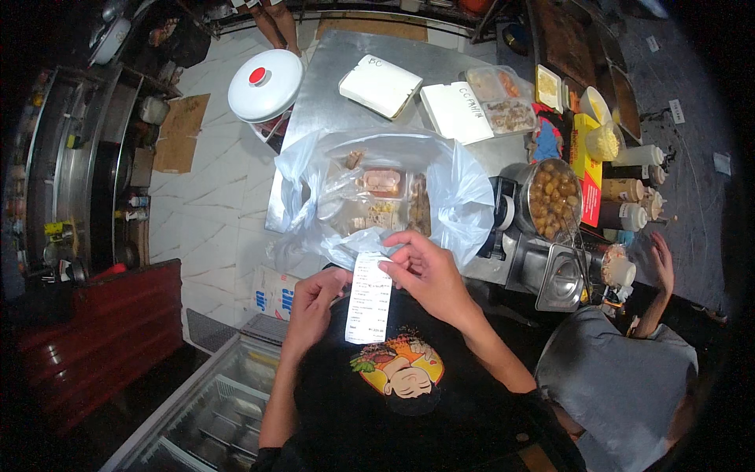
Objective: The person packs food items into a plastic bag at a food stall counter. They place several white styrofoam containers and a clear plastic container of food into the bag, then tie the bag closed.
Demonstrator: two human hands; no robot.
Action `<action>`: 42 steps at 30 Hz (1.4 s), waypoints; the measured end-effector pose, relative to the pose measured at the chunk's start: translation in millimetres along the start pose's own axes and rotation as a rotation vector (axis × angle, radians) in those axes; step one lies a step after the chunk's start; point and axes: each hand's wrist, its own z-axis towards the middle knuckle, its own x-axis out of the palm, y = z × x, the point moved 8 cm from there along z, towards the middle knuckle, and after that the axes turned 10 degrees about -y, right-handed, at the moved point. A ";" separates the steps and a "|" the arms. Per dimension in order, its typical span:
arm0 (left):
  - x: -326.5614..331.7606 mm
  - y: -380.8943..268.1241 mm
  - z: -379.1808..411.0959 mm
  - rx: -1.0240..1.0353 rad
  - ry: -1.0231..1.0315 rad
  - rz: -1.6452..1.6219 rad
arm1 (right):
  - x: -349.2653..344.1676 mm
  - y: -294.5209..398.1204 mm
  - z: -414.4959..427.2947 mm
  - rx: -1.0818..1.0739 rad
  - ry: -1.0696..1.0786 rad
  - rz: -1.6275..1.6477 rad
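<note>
Between thumb and fingers, my right hand (422, 271) pinches the upper edge of a printed paper receipt (369, 307), which hangs in front of my black shirt. My left hand (318, 298) is at the receipt's left edge, fingers curled; whether it grips the paper or the bag's edge I cannot tell. Just beyond both hands, a translucent plastic bag (463, 200) lies spread on the steel table (342, 50). Inside it are clear plastic food containers (383, 183), one with pinkish contents. Two white boxes with handwriting, the left one (380, 87) and the right one (457, 112), lie past the bag.
Clear containers of food (508, 115) adjoin the right box. A white lidded tub (265, 85) stands left. To the right are a pot of round brown food (553, 197), squeeze bottles (637, 156) and a steel pan (560, 277). A co-worker in grey (619, 383) is close at lower right.
</note>
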 end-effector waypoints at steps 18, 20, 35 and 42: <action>-3.5 -1.6 -1.1 -0.045 -0.062 0.068 | -4.4 17.1 -0.1 -0.096 0.008 -0.160; -2.8 -3.5 -0.6 -0.048 -0.107 0.080 | -13.9 34.3 -0.8 -0.163 -0.013 -0.261; -8.0 -16.7 -14.0 0.025 -0.013 0.391 | -43.3 67.3 27.5 -0.723 0.043 -0.784; 0.6 -23.7 -13.1 0.062 0.023 0.363 | -65.4 -69.2 46.3 -0.391 0.062 -1.324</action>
